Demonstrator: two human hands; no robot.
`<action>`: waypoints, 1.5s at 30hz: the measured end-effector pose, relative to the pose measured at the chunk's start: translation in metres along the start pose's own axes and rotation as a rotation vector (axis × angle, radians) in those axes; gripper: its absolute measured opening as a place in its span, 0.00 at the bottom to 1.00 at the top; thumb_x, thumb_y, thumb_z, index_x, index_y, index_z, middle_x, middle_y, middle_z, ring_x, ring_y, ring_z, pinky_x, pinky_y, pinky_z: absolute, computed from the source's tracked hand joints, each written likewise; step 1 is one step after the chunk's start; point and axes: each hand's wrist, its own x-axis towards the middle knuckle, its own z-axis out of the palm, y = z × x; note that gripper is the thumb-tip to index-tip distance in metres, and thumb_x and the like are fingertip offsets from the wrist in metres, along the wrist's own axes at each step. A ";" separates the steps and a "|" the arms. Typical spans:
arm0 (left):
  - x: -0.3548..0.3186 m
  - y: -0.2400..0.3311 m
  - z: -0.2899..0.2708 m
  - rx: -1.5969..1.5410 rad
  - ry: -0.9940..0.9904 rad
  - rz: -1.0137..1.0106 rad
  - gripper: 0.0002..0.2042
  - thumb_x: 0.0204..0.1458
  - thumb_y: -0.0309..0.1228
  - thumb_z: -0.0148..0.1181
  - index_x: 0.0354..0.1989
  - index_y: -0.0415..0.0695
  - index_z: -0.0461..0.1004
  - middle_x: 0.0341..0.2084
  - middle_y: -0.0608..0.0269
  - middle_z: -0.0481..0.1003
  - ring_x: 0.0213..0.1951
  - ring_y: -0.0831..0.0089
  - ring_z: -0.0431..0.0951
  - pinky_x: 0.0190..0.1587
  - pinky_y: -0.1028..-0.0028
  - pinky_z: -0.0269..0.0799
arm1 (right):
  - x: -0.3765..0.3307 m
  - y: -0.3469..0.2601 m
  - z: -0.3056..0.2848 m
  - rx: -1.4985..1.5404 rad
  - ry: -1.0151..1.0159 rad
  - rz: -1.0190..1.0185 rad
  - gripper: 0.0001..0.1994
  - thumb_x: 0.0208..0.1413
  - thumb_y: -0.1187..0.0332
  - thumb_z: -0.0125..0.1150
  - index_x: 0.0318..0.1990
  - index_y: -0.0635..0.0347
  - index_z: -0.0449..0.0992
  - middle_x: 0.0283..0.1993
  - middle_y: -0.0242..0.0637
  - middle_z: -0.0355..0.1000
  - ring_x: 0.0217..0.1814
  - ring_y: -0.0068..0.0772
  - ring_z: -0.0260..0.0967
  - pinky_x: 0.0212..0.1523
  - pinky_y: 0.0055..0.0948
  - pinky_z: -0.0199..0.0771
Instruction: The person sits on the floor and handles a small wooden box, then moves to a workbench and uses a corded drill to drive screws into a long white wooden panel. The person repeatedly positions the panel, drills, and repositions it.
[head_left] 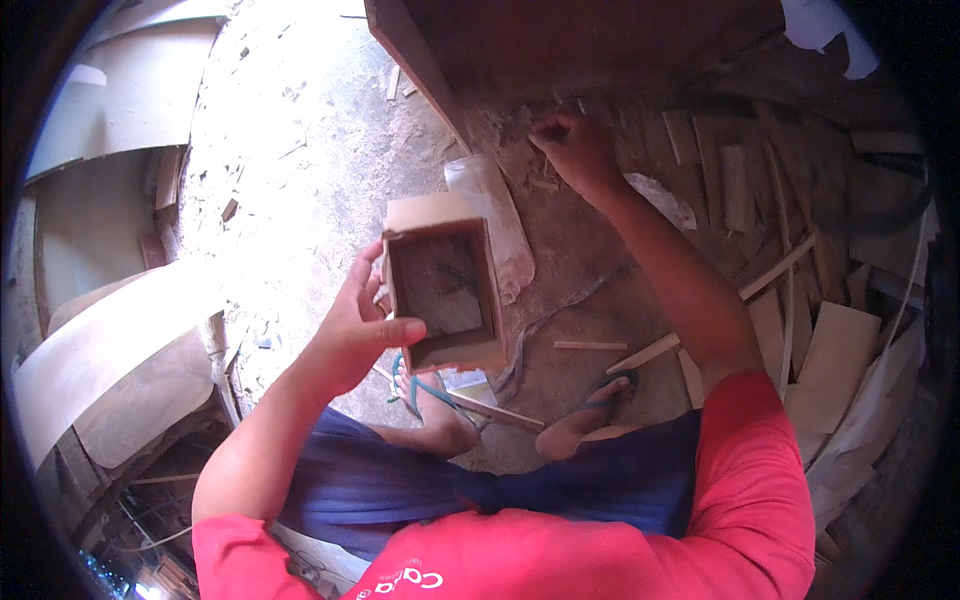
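My left hand (365, 325) grips the left side of a small, open-topped cardboard box (436, 213), its thumb over the near left edge. One flap of the box stands out on the far side. Inside lie a few small dark pieces, too dim to name. Out to the far right, my right hand (575, 150) is raised with its fingers curled together, close to the lower edge of a large dark wooden panel (600, 50). What those fingers hold, if anything, cannot be made out.
A whitish plastic bottle (500, 225) lies on the dusty floor beyond the box. Wood offcuts and boards (835, 350) are heaped at the right, with a long thin strip (650, 352) near my foot. Pale curved sheets (130, 340) lean at the left.
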 end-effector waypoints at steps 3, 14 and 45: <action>-0.006 0.003 0.006 0.059 0.005 -0.011 0.62 0.39 0.25 0.82 0.78 0.47 0.39 0.70 0.46 0.57 0.71 0.52 0.60 0.71 0.56 0.61 | 0.030 0.058 0.040 -0.167 0.111 0.072 0.13 0.54 0.57 0.70 0.40 0.54 0.86 0.41 0.43 0.83 0.47 0.45 0.81 0.49 0.40 0.79; -0.022 0.010 -0.004 0.052 0.005 0.034 0.60 0.38 0.21 0.80 0.78 0.47 0.40 0.70 0.49 0.57 0.71 0.56 0.62 0.70 0.58 0.63 | 0.099 0.110 0.126 -0.462 0.352 0.029 0.16 0.54 0.50 0.62 0.40 0.49 0.86 0.45 0.42 0.83 0.47 0.51 0.80 0.52 0.48 0.77; -0.007 0.008 0.014 0.135 0.049 -0.092 0.57 0.41 0.23 0.80 0.78 0.45 0.43 0.64 0.45 0.62 0.66 0.55 0.66 0.69 0.59 0.63 | 0.001 0.008 0.019 0.352 -0.280 0.029 0.13 0.52 0.63 0.67 0.44 0.57 0.84 0.43 0.33 0.80 0.42 0.29 0.76 0.44 0.34 0.76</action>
